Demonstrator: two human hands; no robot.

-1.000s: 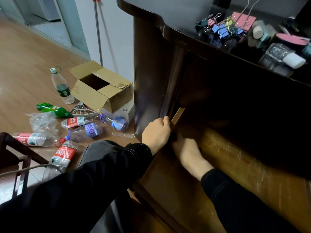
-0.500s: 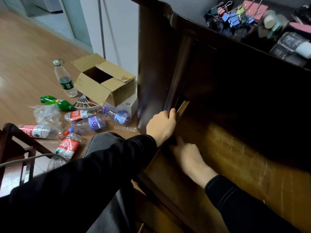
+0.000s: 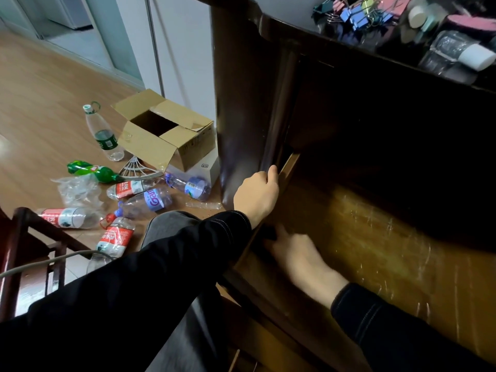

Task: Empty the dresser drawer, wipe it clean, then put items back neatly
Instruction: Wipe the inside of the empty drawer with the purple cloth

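The dresser drawer [image 3: 375, 237] stands pulled out, and its scratched wooden bottom shows bare. My left hand [image 3: 257, 194] grips the top edge of the drawer's left side wall, fingers curled over it. Inside the drawer, my right hand [image 3: 298, 253] is low against that left wall, blurred, with its fingertips at a small dark thing [image 3: 269, 234] that I cannot identify. Removed items lie on the dresser top [image 3: 292, 25]: coloured binder clips [image 3: 354, 14] and a clear bottle with a white cap [image 3: 461, 52]. The drawer's back is in deep shadow.
On the floor to the left are an open cardboard box [image 3: 166, 132], a white box under it, and several plastic bottles [image 3: 145, 200]. A dark wooden chair [image 3: 24, 248] stands at the lower left. My knee [image 3: 171, 226] is close to the dresser's side.
My right hand has slid a little toward me along the drawer's left wall. My left hand keeps its grip on the side edge. The view has shifted slightly.
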